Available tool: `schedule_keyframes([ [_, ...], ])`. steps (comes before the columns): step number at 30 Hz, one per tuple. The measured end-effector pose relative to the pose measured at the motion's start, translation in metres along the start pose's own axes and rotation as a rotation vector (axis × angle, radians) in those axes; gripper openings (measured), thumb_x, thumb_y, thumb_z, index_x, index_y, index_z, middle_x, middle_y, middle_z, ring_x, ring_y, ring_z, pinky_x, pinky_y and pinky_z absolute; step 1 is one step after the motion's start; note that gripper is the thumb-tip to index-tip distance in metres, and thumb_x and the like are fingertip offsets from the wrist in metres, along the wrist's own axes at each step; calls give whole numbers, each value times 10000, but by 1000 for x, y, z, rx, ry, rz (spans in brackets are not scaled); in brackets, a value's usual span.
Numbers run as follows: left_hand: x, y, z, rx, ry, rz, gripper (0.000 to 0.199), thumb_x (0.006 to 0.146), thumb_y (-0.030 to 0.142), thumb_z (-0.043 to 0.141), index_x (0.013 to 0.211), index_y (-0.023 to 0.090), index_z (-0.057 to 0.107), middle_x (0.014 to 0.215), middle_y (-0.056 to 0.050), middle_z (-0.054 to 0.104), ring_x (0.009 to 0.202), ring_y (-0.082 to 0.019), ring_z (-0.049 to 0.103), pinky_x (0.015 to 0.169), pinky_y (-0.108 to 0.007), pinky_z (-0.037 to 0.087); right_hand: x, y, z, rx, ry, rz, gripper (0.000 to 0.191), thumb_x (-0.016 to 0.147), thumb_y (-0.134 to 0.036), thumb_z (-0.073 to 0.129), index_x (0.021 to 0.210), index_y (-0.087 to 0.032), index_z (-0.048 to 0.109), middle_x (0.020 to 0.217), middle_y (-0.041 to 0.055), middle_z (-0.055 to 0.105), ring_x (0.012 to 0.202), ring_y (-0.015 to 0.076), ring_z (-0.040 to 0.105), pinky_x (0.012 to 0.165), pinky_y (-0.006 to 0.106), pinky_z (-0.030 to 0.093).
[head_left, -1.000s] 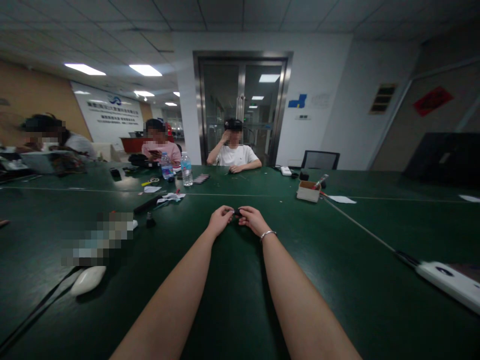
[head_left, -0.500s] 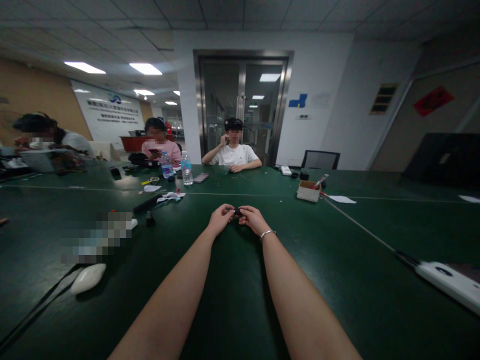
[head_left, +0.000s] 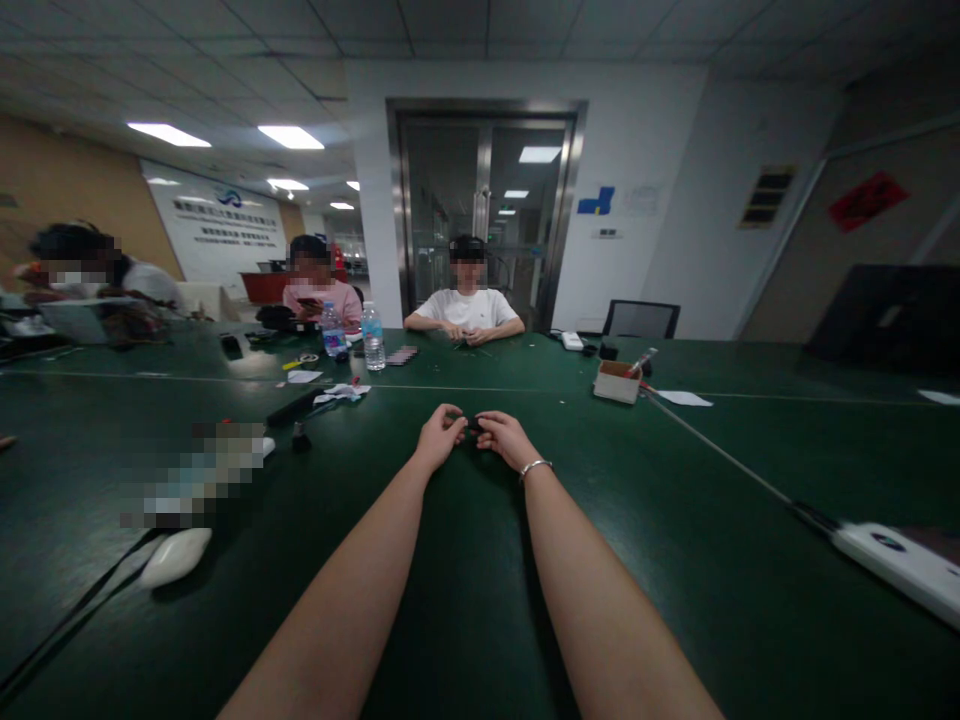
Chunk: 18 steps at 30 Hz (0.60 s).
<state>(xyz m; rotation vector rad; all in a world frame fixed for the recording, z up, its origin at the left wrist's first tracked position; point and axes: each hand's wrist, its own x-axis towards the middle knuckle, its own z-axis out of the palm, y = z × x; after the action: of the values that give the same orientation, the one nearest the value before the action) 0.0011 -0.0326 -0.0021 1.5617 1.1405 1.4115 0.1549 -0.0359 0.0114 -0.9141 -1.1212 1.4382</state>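
Both my forearms reach out over the dark green table (head_left: pixel 480 600). A small black object (head_left: pixel 473 424) sits between my fingertips; its kind is too small to make out. My right hand (head_left: pixel 507 440), with a silver bracelet (head_left: pixel 535 468) at the wrist, pinches it between thumb and fingers. Close on the other side, my left hand (head_left: pixel 438 440) has its fingers curled and its thumb towards the index finger. Whether something tiny is in that pinch is not visible. Both hands are just above the tabletop.
A small open box (head_left: pixel 616 385) stands beyond my right hand. Two water bottles (head_left: pixel 373 338) are at the far left. A white power strip (head_left: pixel 896 565) with a cable lies at right, a white rounded object (head_left: pixel 177 558) at left. Several people sit around the table.
My left fingertips have drawn slightly away from the black object, and the index finger is raised. My right hand stays put. The person opposite has lowered a hand from the head to the table.
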Motion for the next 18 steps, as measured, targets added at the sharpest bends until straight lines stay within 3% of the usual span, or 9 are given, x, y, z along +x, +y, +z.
schedule_keyframes([
  [4, 0, 1, 0, 5, -17, -1, 199, 781, 347, 583, 859, 164, 586, 646, 7, 587, 560, -95, 574, 521, -197, 457, 0, 0, 0, 8, -7, -2, 93, 831, -83, 556, 915, -116, 580, 619, 31, 648, 439, 81, 578, 473, 203, 530],
  [10, 1, 3, 1, -1, -13, -48, 171, 748, 246, 627, 889, 149, 621, 655, -10, 598, 609, -111, 592, 545, -205, 469, 0, 0, -1, 17, 1, -7, 95, 833, -84, 555, 924, -106, 574, 618, 41, 648, 441, 87, 578, 473, 211, 528],
  [15, 2, 3, 0, 37, 16, -43, 143, 746, 208, 623, 873, 145, 634, 840, -56, 630, 678, -117, 599, 568, -220, 493, 2, 1, -2, 2, -6, -6, 104, 820, -84, 575, 921, -108, 583, 652, 47, 654, 456, 87, 586, 482, 213, 533],
  [18, 2, 1, -1, 21, 22, -35, 197, 741, 228, 630, 927, 164, 611, 773, -24, 604, 626, -109, 586, 552, -221, 490, 2, 2, -2, -4, -8, -14, 108, 819, -84, 573, 923, -113, 587, 669, 45, 657, 457, 81, 583, 482, 211, 534],
])
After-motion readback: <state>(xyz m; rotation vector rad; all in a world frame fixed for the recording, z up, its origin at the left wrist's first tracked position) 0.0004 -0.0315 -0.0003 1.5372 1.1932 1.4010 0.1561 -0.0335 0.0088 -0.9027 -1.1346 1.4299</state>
